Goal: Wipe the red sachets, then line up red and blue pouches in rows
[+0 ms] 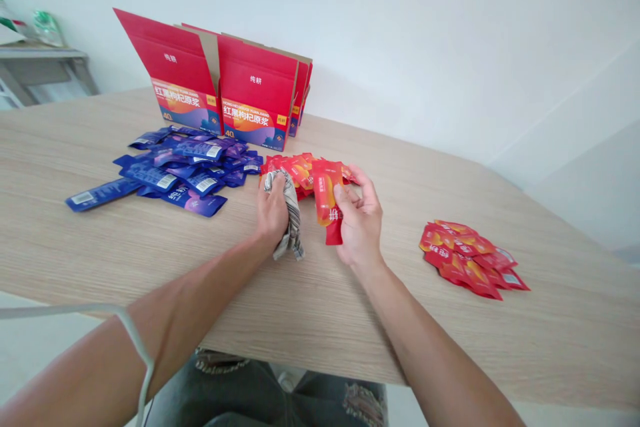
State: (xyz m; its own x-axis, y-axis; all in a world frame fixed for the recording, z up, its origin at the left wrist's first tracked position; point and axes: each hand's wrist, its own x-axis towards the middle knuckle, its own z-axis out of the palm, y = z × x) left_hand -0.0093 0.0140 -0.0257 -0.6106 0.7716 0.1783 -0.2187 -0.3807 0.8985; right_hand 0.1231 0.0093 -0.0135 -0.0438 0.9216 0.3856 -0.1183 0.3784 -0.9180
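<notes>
Cloth (291,217), striped grey, is bunched in the left hand (273,211), which is closed around it, while the right hand (364,220) clamps a packet (325,192) just beside it, between thumb and fingers — glossy red, with orange-yellow artwork, white lettering and a plain red end pointing nearer the body. To the right lies a red pile (465,253); just behind the hands sits a red heap (299,165) — blue packets (180,160) to its left, open red boxes (256,121) beyond.

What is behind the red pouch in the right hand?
A pile of red pouches lies behind the held pouch; what it and the right hand cover cannot be seen.
</notes>
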